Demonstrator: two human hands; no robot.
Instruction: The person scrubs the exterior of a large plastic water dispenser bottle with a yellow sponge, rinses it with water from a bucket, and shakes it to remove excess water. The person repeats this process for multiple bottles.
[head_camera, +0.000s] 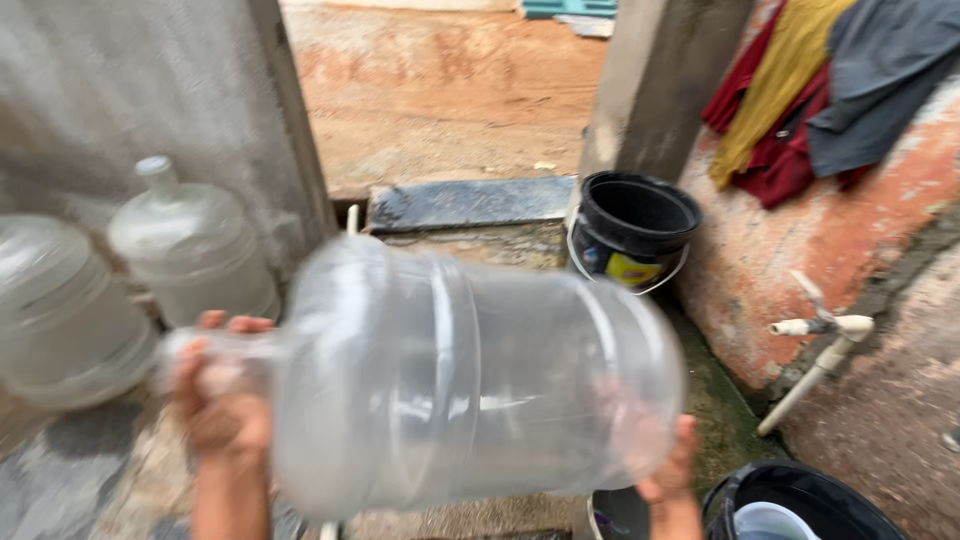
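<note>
At the far left two clear jugs (70, 310) stand side by side against a grey wall (110, 90), the nearer one cut off by the frame edge, the farther one (192, 250) upright with its cap on.

Just right of them the left hand (222, 395) is raised, its fingers (212, 322) curled around the neck of a big clear bottle (470, 375) and pressed together on it. The bottle lies on its side in the air, neck to the left, base to the right, blurred. It looks empty, though the blur makes this hard to tell.

Behind it, a dark slab (465, 203) lies across a doorway that opens onto red earth (450, 90).

The right hand (670, 475) presses against the bottle's base from below; its fingers are seen through the plastic, too blurred to tell whether they are spread.

Right of the doorway a black bucket (636, 228) stands by a concrete post (655, 80). Another dark bucket (800, 505) sits at the bottom edge, near the right hand.

On the red wall (790, 250) at the right sits a white tap (825, 327) on a pipe, and cloths (820, 90) in yellow, red and grey hang over the top.
</note>
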